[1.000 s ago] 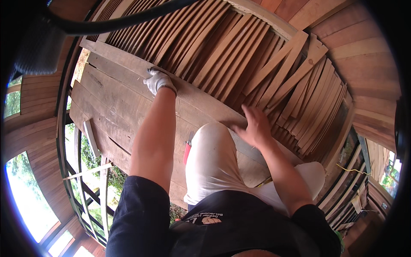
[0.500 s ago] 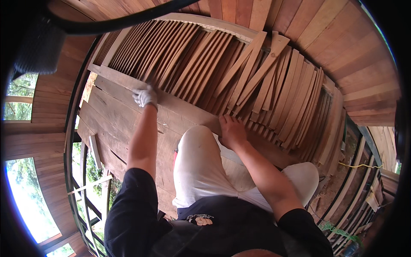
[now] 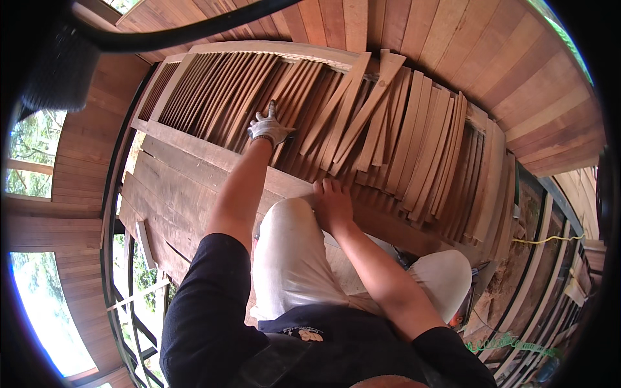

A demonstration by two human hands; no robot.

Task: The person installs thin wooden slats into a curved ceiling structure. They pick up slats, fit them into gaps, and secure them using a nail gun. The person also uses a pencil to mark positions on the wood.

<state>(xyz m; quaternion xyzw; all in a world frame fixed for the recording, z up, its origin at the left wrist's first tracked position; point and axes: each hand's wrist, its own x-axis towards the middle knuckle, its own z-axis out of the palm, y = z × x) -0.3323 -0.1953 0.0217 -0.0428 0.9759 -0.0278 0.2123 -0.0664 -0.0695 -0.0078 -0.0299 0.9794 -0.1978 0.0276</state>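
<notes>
A wide louvred wooden panel [image 3: 207, 150] lies in front of my knees, its frame filled with rows of thin slats [image 3: 220, 90]. My left hand [image 3: 270, 129], in a pale work glove, reaches over the slats left of the middle. Its fingers are spread and nothing is in them. My bare right hand [image 3: 334, 205] is at the panel's near rail, fingers bent over it. Beyond that hand several loose wooden slats [image 3: 359, 123] lie crosswise and slanted on top of the panel. More loose slats [image 3: 424, 152] lie side by side towards the right end.
Wooden boards [image 3: 169, 178] spread out left of my legs. Plank walls [image 3: 440, 32] rise behind the panel and at the left, with bright window openings [image 3: 45, 304]. A yellow cord [image 3: 546, 240] and long wooden strips [image 3: 550, 278] are at the right. A dark brush-like thing [image 3: 58, 77] hangs at upper left.
My left hand has gone from the near rail at the left to over the slats, fingers now spread. My right hand stays at the rail. The view has shifted slightly.
</notes>
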